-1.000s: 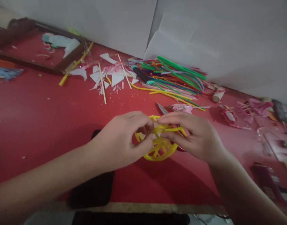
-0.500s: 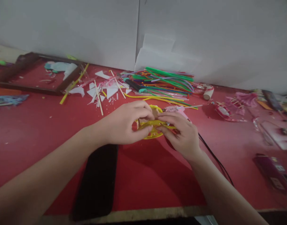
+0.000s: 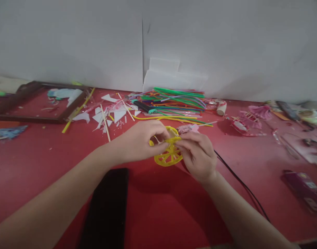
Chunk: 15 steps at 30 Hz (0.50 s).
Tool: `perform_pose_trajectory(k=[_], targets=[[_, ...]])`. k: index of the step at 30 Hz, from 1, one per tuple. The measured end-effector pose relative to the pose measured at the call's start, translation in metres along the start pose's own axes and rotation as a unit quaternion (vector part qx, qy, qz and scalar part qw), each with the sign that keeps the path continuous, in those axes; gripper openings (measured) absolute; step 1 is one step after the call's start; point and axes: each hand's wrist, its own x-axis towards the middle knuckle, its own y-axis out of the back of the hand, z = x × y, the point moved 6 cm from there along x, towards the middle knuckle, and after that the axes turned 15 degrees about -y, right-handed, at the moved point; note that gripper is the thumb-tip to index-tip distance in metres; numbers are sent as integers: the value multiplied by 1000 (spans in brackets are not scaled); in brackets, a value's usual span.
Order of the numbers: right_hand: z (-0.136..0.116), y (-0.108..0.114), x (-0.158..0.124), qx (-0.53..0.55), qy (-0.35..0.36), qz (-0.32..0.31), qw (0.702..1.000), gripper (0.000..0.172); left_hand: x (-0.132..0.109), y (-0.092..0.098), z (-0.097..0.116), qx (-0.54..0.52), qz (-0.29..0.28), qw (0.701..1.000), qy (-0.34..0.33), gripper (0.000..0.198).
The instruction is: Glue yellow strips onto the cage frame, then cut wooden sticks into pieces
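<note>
Between my hands is a small yellow craft piece with a spoked wheel (image 3: 169, 158), held above the red tabletop. My left hand (image 3: 145, 140) pinches its left upper part between thumb and fingers. From the other side, the thumb and fingertips of my right hand (image 3: 198, 152) close on its upper right edge. A second yellow ring shows behind the fingers, partly hidden. Just beyond my right hand lies a pink glue gun (image 3: 188, 129), half covered by the fingers, with a black cord (image 3: 242, 185) running toward the lower right.
Coloured pipe cleaners (image 3: 176, 100) lie in a heap by the wall, with a black-handled tool (image 3: 142, 105) and white paper scraps (image 3: 119, 116) to their left. A dark frame (image 3: 31, 120) stands at far left. A black phone (image 3: 106, 211) lies near me; a pink craft model (image 3: 248, 122) sits right.
The view has tilted up, so the table things sit lower. The yellow piece has turned, and its spoked wheel now faces me more fully. Both hands keep hold of it.
</note>
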Motion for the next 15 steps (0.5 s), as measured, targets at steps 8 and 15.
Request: perform_pose_trajectory(k=[8, 15], targets=[[5, -2, 6, 50, -40, -42, 997, 14, 0, 0, -2, 1, -10, 1000, 18, 9], [11, -1, 9, 113, -138, -51, 983, 8, -1, 0, 6, 25, 0, 1000, -8, 13]])
